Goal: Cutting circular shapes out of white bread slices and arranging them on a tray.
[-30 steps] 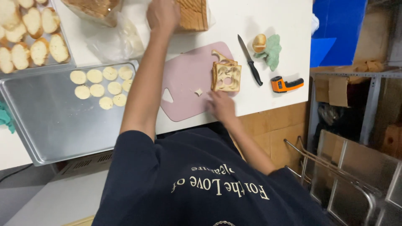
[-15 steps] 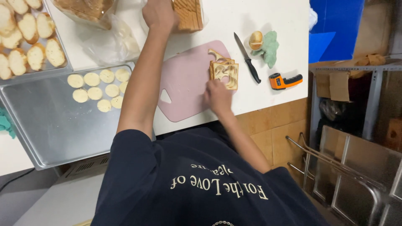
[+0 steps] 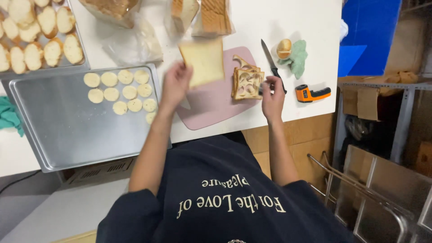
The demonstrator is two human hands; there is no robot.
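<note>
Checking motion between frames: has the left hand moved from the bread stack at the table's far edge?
Yes. The left hand has come back from the bread stack toward the pink cutting board, carrying a bread slice.

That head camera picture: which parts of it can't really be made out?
- Bread slice in the left hand: blurred by motion, its edges smeared.
- Right hand by the trimmed bread stack: too blurred to tell whether its fingertips hold anything.
- Tray of toasted slices and the bagged loaves: cut off by the top edge.
- Green cloth: cut off by the left edge.
</note>
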